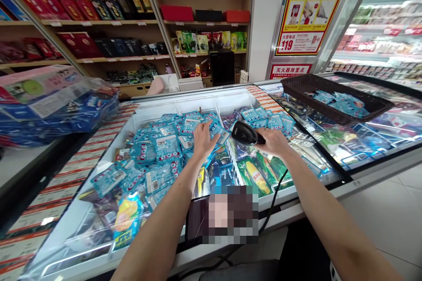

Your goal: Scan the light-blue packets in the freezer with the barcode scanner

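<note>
And here we are, leaning over a shop freezer (pixel 194 104) piled with blue packets (pixel 161 153), and look at that left hand (pixel 203 140), fingers spread and pressing down, no clear pinch that we can see, with the fingertips on one blue packet (pixel 220 134) lying slantwise, its long side running from upper left down to lower right, at the edge of the pile beside a wire divider (pixel 234 162). Over on the right hand (pixel 274 142), the fingers curl round the grip of a black barcode scanner (pixel 245 133), though we can't tell exactly how the fingertips sit behind it, and its nose points left and a touch up, straight toward that same packet, just beside it and apparently not touching. So the packet sits right under the left fingers and just left of the scanner's nose, the left hand clearly the nearer of the two. The scanner's cord (pixel 278 197) drops away down the front of the freezer, and a dark woven basket (pixel 336 92) with more packets in it sits up on the glass lid (pixel 362 140) to our right
</note>
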Action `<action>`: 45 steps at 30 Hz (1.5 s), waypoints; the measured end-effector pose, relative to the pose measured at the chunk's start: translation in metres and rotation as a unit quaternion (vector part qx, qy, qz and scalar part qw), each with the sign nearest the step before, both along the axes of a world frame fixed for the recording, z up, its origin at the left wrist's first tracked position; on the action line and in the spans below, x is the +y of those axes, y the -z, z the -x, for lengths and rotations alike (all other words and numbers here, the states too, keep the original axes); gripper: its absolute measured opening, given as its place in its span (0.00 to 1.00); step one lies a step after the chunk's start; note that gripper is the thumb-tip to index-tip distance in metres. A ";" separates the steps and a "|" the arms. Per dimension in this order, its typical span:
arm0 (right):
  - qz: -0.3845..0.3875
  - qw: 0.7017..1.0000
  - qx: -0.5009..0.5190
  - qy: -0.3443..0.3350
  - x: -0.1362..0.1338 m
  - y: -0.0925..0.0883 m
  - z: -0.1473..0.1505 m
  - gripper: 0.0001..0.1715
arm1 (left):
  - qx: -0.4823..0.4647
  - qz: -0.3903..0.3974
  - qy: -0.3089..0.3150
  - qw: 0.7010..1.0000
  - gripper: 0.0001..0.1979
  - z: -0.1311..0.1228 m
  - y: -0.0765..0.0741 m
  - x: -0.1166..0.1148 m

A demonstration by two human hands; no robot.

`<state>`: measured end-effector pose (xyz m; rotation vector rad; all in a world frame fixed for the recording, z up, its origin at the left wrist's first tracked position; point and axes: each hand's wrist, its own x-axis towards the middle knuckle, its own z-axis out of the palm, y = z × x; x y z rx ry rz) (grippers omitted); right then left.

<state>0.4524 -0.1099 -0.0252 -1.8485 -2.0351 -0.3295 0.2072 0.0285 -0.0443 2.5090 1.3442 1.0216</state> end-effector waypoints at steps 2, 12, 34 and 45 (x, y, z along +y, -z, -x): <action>0.008 1.000 -0.007 -0.009 -0.001 -0.001 0.002 0.22 | -0.054 0.014 0.017 0.998 0.23 0.002 -0.001 0.000; 0.030 0.999 -0.025 -0.030 -0.002 -0.005 0.007 0.21 | -0.183 0.031 0.021 0.982 0.22 0.003 -0.001 -0.001; 0.017 0.998 -0.026 -0.055 -0.001 -0.003 0.010 0.20 | -0.232 0.014 0.027 0.972 0.22 0.001 -0.005 -0.005; -0.011 0.994 0.004 0.111 0.001 -0.005 0.000 0.22 | -0.152 -0.093 -0.090 0.980 0.22 0.005 -0.011 -0.012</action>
